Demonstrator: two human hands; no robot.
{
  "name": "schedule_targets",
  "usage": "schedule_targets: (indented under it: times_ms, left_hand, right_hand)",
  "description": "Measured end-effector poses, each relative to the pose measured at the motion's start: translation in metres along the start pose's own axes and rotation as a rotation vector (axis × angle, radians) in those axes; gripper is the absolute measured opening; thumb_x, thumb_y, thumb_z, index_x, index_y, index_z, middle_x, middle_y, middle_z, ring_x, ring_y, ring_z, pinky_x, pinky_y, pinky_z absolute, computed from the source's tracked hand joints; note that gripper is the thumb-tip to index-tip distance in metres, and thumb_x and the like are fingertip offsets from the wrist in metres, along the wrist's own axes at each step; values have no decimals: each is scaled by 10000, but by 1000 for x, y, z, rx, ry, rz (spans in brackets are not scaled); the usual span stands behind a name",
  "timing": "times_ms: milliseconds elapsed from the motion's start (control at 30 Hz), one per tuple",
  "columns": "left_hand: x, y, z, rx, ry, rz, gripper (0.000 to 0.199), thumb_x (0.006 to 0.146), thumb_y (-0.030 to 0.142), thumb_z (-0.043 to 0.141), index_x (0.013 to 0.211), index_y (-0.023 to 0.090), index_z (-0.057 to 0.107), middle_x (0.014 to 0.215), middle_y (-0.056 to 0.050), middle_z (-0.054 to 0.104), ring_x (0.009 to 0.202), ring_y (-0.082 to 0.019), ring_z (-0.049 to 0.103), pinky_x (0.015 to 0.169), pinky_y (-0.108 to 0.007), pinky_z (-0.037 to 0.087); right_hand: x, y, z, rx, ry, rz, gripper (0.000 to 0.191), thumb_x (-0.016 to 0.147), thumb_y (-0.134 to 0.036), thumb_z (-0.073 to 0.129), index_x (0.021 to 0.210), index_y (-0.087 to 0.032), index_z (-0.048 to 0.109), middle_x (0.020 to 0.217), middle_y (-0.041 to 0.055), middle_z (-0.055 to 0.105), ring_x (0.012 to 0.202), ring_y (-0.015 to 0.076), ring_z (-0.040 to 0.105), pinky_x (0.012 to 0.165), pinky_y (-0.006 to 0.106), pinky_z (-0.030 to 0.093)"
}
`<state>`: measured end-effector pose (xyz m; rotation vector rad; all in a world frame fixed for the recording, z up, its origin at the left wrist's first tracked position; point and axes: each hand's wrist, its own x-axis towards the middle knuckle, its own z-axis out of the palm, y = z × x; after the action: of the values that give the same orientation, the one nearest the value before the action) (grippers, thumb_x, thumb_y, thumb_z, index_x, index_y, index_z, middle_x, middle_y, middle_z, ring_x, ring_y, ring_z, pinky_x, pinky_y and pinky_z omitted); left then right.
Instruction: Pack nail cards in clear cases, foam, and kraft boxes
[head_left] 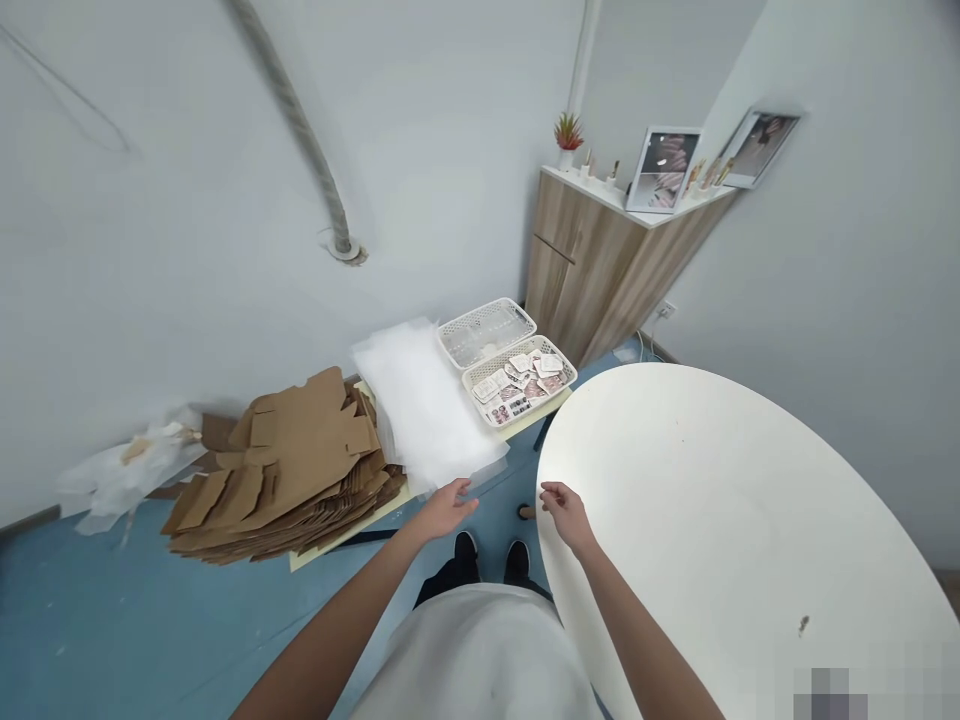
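Left hand [448,508]: empty, palm turned inward, thumb and fingers parted by a modest gap; in view just beside the near edge of a stack of white sheets [439,400], contact not possible to tell. Right hand [568,512]: fingers half curled, narrow gap at the tips, nothing visible in the grasp; in view over the left edge of a round white tabletop [712,480], contact likewise uncertain.

White sheets: lying flat in a slightly fanned pile on a pale yellow tabletop [529,422], between a heap of flattened brown cardboard boxes [300,450] to the left and two white perforated baskets to the right. Rear basket [487,335]: set toward the wall. Front basket [491,365]: filled with loose, overlapping printed cards [534,388]. Cardboard: layered unevenly, with crumpled white plastic [139,460] beyond its left end.

Background, right: wood-grain cabinet [585,260] with white top, bearing a small potted plant [568,132], slender bottles and a framed picture [664,170]. Background, left: wrapped hose [296,110] running down into the wall. Below, between the two tabletops: dark shoes [465,548] on blue floor [112,600]. On the round tabletop, lower right: small dark mark [804,625].
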<state>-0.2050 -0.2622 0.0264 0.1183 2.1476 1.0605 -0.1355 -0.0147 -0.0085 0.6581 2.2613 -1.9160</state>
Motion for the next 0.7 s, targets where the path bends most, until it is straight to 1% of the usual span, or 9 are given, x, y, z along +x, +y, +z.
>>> schedule_targets:
  times_ms: [100,167,300,400,467,600,700]
  left_hand:
    - [9,7,-22,29,36,60,592,706,526,495,1181,176,450,1159,-121,531,987,-222,551,785,-292,437]
    - [17,12,-35,52,63,105,574,713,504,494,1182,175,452,1149,-117,538,962,-214,561,767,-286,444]
    - [35,21,-52,83,71,177,552,728,473,486,1194,181,444,1146,-106,546,946,-206,565,766,-286,440]
    - [49,31,-56,122,48,224,538,722,453,499,1186,183,455,1128,-100,565,933,-208,570,768,-284,433]
    - [59,39,-56,157,19,259,531,718,450,507,1176,184,466,1130,-97,568,946,-215,565,778,-284,427]
    - [82,55,-57,233,-11,320,499,731,442,494,1155,179,480,1161,-91,548,1006,-228,536,811,-291,416]
    - [107,63,-56,293,11,338,475,747,421,483,1155,178,474,1169,-87,542,1065,-230,497,864,-300,387]
  right_hand:
    - [29,-15,10,-44,0,-43,338,687,-422,530,907,-179,612,777,55,640,661,176,586,648,327,468]
    - [48,-26,18,-86,21,-64,342,686,-413,523,923,-183,609,805,54,642,674,177,588,647,322,468]
    - [76,-46,34,-169,56,-69,359,699,-394,499,978,-185,588,845,52,642,729,177,597,683,316,470]
    - [86,-55,42,-261,58,-63,340,712,-373,489,985,-192,582,886,51,642,789,177,596,719,308,467]
    - [90,-60,43,-337,43,-61,323,723,-354,483,988,-197,580,908,49,643,810,174,594,730,299,465]
    - [107,-69,36,-550,35,-86,313,745,-302,465,1020,-196,572,944,47,635,825,169,589,750,291,455]
    - [132,-78,30,-722,47,-148,318,767,-262,447,1053,-182,562,1025,65,609,882,177,571,787,295,433]
